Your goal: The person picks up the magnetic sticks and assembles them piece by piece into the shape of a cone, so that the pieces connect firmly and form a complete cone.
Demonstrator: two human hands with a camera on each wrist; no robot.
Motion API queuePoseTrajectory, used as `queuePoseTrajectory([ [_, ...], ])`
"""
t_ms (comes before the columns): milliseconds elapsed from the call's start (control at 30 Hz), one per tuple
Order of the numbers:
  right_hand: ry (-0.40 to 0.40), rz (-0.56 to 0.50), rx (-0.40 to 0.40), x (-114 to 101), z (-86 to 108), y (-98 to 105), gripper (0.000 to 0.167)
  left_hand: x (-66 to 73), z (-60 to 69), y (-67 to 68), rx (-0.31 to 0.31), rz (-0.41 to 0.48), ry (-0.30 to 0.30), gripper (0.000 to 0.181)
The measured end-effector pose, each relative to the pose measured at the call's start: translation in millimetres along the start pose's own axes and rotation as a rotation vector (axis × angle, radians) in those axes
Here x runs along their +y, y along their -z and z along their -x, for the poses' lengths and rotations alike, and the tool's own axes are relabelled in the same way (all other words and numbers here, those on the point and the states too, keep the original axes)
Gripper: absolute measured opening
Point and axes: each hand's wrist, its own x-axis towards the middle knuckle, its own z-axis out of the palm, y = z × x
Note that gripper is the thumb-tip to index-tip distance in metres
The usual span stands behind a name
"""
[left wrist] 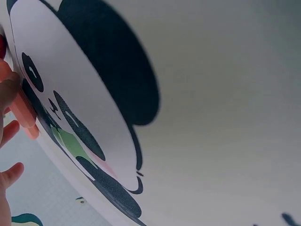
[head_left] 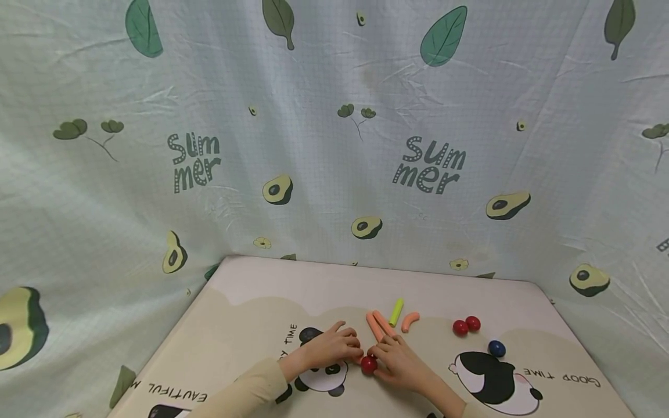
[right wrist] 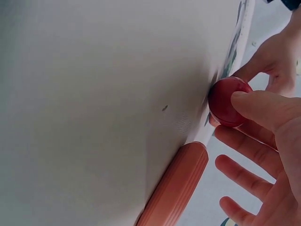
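Note:
A glossy red ball [head_left: 369, 365] is at the table between the two hands. My right hand [head_left: 402, 363] pinches it, its thumb [right wrist: 247, 101] on the ball and the other fingers spread. My left hand [head_left: 334, 347] is at the ball's other side, fingertips close to it. Whether it grips the ball is hidden. Two orange sticks [head_left: 375, 328] lie just beyond the hands, their near ends by my right fingers. Long ridges run along one orange stick [right wrist: 174, 188]. In the left wrist view, a left finger overlaps an orange stick [left wrist: 23, 110]; contact is unclear.
Farther back lie a yellow-green stick [head_left: 396, 312] and a curved orange piece [head_left: 410, 321]. To the right are two red balls [head_left: 460, 328] and a dark blue ball [head_left: 497, 348]. A printed curtain [head_left: 313, 145] hangs behind the patterned table [head_left: 251, 290].

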Motion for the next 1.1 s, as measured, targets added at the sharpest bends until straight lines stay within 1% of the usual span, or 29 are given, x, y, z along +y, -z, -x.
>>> queuePoseTrajectory([
  [133, -0.005, 0.005, -0.006, 1, 0.1, 0, 0.029, 0.0, 0.2, -0.5, 0.011, 0.012, 0.004, 0.038],
  [367, -0.029, -0.022, -0.017, 3, 0.9, 0, 0.028, 2.1, -0.5, -2.0, 0.060, 0.025, 0.008, 0.021],
  [500, -0.050, -0.037, -0.030, 4, 1.8, 3, 0.026, 2.7, -1.1, -3.4, 0.073, 0.017, 0.008, 0.022],
  [700, -0.109, -0.055, -0.078, 7, 2.7, 9, 0.023, 2.6, -1.0, -4.8, 0.072, 0.021, 0.014, 0.020],
  [833, -0.118, -0.063, -0.067, 10, 4.6, 12, 0.023, 3.0, -0.8, -5.6, 0.065, 0.029, 0.019, 0.023],
  [967, -0.118, -0.061, -0.054, 13, 6.9, 13, 0.023, 4.3, -0.2, -5.3, 0.051, 0.018, 0.030, 0.028],
  [1100, -0.127, -0.056, -0.060, 16, 9.5, 14, 0.023, 6.7, -0.4, -2.8, 0.037, 0.027, 0.035, 0.032],
])
